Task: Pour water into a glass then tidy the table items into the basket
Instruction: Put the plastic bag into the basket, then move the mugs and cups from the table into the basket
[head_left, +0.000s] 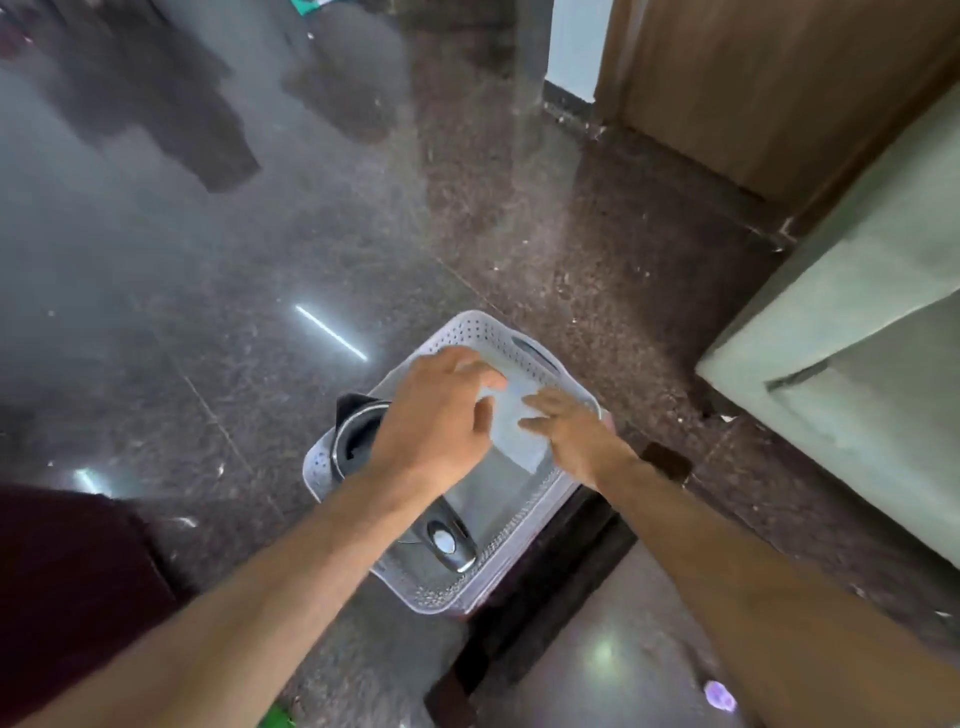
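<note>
A white perforated basket (483, 328) sits low in the middle of the head view, on a dark stand. Inside it lies a dark kettle (451, 544) on its side, with its steel-rimmed mouth towards the left and its handle towards me. A white, folded, cloth-like sheet (511, 423) is over the far half of the basket. My left hand (441, 415) curls over the sheet's left edge. My right hand (566, 431) pinches its right edge. No glass is visible; my hands and the sheet hide part of the basket's inside.
The basket rests on a dark low stand (550, 571) over a polished speckled stone floor (260, 291). A pale green padded block (857, 364) stands to the right, a wooden door (779, 78) behind it. Maroon cloth (62, 582) is at lower left.
</note>
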